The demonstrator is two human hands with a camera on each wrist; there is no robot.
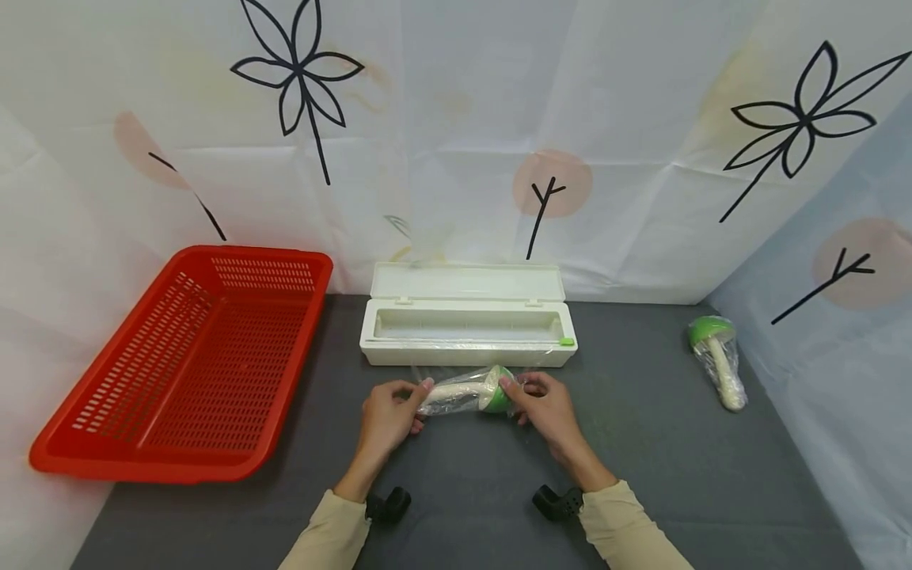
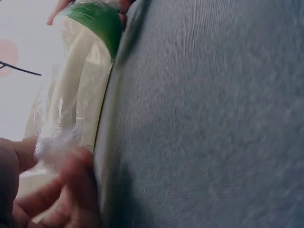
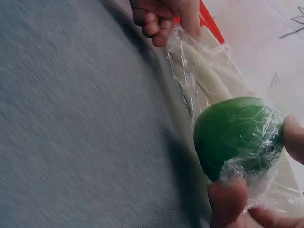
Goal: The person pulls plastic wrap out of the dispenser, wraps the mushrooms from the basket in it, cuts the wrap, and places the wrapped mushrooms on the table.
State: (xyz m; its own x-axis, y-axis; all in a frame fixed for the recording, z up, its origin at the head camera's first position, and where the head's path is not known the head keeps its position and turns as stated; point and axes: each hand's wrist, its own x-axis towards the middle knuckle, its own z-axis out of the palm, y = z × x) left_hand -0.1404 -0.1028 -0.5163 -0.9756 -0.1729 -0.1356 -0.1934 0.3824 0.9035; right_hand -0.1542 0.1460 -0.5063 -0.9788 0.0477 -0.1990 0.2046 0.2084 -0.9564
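Observation:
A toy mushroom (image 1: 463, 389) with a green cap and white stem lies sideways in clear plastic wrap (image 2: 59, 140) just above the table. My left hand (image 1: 390, 416) pinches the bunched film at the stem end, between thumb and fingers. At the cap (image 3: 237, 135), my right hand (image 1: 549, 408) grips the film-covered green side, thumb on one side and fingers on the other. Right behind both hands stands a white plastic wrap dispenser (image 1: 406, 354) with its lid (image 1: 466, 283) raised. Part of its front is behind the mushroom and film.
A red perforated basket (image 1: 288, 404) occupies the left side of the grey table (image 1: 641, 443). Over at the right edge lies another film-wrapped mushroom (image 1: 720, 364) with a green cap. A patterned cloth backdrop (image 1: 456, 103) rises behind the table.

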